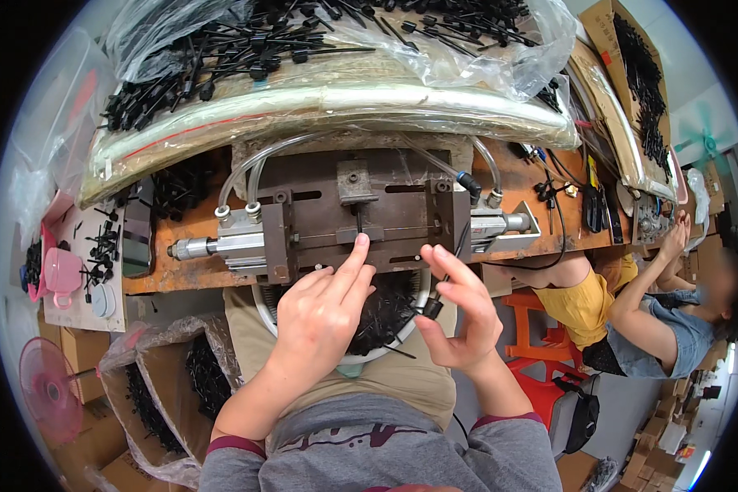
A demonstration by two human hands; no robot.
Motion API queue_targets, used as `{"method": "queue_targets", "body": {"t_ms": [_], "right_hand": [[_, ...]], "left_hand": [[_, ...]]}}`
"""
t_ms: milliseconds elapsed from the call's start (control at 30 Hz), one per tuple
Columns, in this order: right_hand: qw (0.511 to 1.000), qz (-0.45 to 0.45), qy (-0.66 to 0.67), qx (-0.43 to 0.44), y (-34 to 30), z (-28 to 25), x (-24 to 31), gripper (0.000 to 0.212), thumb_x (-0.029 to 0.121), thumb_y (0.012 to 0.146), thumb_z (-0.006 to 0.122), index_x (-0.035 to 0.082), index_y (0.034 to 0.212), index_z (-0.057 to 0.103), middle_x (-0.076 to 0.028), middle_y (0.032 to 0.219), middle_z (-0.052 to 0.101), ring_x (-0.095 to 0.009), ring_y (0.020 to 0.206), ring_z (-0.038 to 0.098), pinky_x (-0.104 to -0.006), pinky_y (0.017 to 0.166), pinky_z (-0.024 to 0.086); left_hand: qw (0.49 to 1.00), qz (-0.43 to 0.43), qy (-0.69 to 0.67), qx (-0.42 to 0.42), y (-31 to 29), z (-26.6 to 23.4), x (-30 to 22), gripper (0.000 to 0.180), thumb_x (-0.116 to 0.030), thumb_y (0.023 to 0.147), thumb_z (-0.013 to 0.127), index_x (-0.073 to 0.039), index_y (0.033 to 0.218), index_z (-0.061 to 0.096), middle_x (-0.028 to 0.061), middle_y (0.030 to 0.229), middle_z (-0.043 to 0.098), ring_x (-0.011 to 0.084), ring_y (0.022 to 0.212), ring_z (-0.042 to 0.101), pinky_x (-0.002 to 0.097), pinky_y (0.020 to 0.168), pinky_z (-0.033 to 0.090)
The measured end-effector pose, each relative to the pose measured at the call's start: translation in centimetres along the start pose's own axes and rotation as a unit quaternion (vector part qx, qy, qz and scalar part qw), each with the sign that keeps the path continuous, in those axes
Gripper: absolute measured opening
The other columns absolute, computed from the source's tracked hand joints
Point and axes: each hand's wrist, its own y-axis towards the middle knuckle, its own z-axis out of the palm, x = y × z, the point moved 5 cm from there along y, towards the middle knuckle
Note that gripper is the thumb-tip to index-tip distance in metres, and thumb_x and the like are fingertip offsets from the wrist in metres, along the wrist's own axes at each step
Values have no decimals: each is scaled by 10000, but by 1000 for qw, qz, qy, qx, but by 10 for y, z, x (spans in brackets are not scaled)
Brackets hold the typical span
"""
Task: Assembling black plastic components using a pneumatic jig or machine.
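My left hand (pixel 324 310) reaches over a dark metal clamping fixture (pixel 320 217) with its fingers stretched out. Its index fingertip touches the small block at the fixture's middle, where a thin black stem (pixel 359 215) stands in line with the finger. To the right, my right hand (pixel 466 316) is raised with fingers curved, a small black plastic part (pixel 432 308) with a thin stem between thumb and fingers. Below both hands, a white-rimmed basin (pixel 268 316) on my lap contains a heap of black parts (pixel 385 316), partly covered by my left hand.
Air cylinders (pixel 242 243) with clear hoses flank the fixture on the wooden bench (pixel 172 275). A plastic-lined tray (pixel 328 107) of black stemmed parts stands behind it. A pink cup (pixel 62 272) is at left. At right, a co-worker (pixel 660 324) sits beside an orange stool (pixel 533 324).
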Motion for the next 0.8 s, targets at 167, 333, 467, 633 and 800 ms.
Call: {"method": "queue_targets", "body": {"t_ms": [167,333,467,633,800], "right_hand": [[991,-4,-109,73,-1,2,4,423,-9,666,809,-16,1023,583,-244,1149,614,-344,970,668,-343,757,574],[985,-28,-157,71,-3,3,9,389,17,629,825,0,983,665,-183,1136,630,-290,873,669,-328,713,568],[985,-22,-155,72,-6,4,11,373,9,634,816,-3,982,679,-175,1130,635,-292,889,669,-342,734,566],[986,-16,-148,80,-6,8,15,360,6,641,811,-15,974,675,-181,1123,643,-296,922,676,-345,738,570],[988,11,-134,73,-8,8,16,334,11,650,813,-19,951,671,-189,1126,646,-300,936,681,-339,741,572]], "left_hand": [[1000,-7,5,20,-1,3,0,235,-91,734,719,32,930,675,179,1211,624,174,591,623,276,599,509],[1000,-9,9,28,1,3,-1,239,-101,736,720,27,933,676,176,1206,629,159,527,591,262,548,485],[999,-10,12,34,0,2,0,246,-107,737,722,23,941,675,175,1206,629,157,510,578,259,535,479],[999,-6,12,32,-1,1,1,250,-110,734,722,21,942,676,172,1205,630,158,505,575,260,528,479],[999,-27,-6,25,2,-1,1,217,-79,709,749,-12,904,678,117,1158,662,188,528,604,268,524,482]]}}
